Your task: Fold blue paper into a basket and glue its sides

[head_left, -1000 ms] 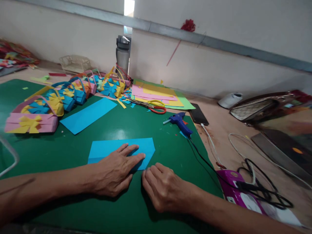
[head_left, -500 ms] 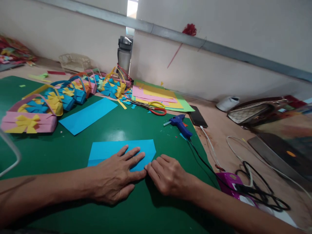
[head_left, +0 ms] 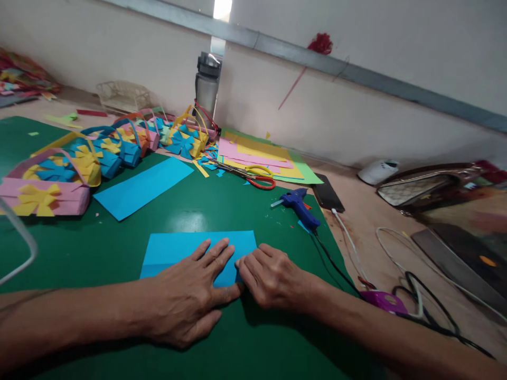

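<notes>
A sheet of blue paper [head_left: 178,248] lies on the green board [head_left: 190,364] in front of me, a crease running along its lower left part. My left hand [head_left: 194,295] rests flat on the sheet with its fingers spread. At the paper's right edge, my right hand [head_left: 269,277] is closed, thumb and fingers pinched on the lower right corner. The corner itself is mostly hidden under the fingers. Farther back lies a second strip of blue paper [head_left: 144,187].
Several small paper baskets with bows [head_left: 47,198] line the left. Scissors [head_left: 259,177] lie by stacked coloured paper [head_left: 257,150]. A blue glue gun [head_left: 301,206] with a black cord is at right, near a phone [head_left: 328,192]. A bottle [head_left: 206,89] stands behind.
The sheet's right end, angled at the corner before, now shows a straighter edge. My right hand has shifted slightly up along that edge. The left hand stays flat; the view has moved a little.
</notes>
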The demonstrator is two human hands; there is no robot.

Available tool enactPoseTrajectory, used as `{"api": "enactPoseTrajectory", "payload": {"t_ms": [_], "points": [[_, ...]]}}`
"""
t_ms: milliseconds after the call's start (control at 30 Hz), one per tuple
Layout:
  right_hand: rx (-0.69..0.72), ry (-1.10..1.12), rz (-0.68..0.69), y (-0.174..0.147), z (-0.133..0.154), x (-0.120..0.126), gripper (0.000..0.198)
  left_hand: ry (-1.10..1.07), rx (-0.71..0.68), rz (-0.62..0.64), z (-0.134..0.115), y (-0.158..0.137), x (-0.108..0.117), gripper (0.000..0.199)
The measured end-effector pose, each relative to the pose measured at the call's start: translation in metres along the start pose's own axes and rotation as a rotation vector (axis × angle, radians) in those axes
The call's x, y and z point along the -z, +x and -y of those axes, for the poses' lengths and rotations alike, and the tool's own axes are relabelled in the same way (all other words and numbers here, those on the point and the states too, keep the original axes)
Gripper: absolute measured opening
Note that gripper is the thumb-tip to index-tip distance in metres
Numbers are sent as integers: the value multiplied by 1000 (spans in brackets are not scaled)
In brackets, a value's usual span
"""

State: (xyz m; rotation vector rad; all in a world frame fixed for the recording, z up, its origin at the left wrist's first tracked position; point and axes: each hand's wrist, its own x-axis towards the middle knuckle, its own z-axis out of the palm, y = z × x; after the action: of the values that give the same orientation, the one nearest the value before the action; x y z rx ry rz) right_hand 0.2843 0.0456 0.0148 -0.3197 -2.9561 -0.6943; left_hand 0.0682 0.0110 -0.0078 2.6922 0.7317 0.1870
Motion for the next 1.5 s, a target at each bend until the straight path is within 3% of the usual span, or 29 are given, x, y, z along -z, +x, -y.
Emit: {"api": "enactPoseTrajectory", "payload": {"t_ms": [267, 400, 500, 700, 1133, 1233, 1400, 1500], "points": [[-70, 17, -16, 10, -18, -14, 24, 86, 34, -33, -7, -1, 2, 46], [-233, -18, -75, 5, -29, -15, 29, 135, -20, -42, -6, -2, 2, 47], [-323, -53, -90, -3, -16, -3, 30, 138, -66, -50, -2, -1, -2, 49], [-190, -33, 9, -9, 21, 7, 26, 91, -63, -41, 0, 1, -4, 50], [-349, -135, 39, -25, -12, -12, 22, 83, -105, -41, 0, 1, 1, 51], [-364, -148, 27, -21, -2, -4, 22, 104, -69, -52, 0, 0, 0, 50], [-237, -85, -14, -10, 29, 4, 22, 87, -69, -27, -1, 1, -2, 51], [-249, -123, 38, -13, 20, -3, 22, 70, -54, -6, -1, 1, -1, 51]]}}
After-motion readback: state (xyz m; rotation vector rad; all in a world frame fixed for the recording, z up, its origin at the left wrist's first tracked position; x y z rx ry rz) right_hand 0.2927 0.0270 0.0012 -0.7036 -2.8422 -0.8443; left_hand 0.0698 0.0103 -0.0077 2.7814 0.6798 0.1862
